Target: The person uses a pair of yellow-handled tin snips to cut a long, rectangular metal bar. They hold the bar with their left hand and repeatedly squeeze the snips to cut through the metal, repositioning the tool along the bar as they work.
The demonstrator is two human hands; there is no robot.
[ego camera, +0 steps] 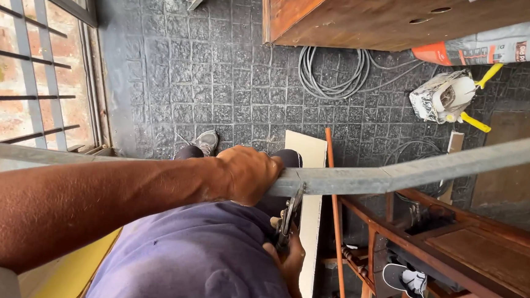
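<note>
The left hand point(248, 174) is clamped around a long grey metal channel point(398, 172) held level at waist height; just beneath it, the right hand point(289, 255) squeezes tin snips point(288, 218) (blades biting the channel's lower edge). Cutting seems underway; continuing calls for steady support.

Soft daylight from the barred window point(25, 67) on the left, glass bright and washed out, dark floor point(208, 72) evenly lit, faint shadows, near arm big and slightly blurry, straight edges bend near the picture's sides
</note>
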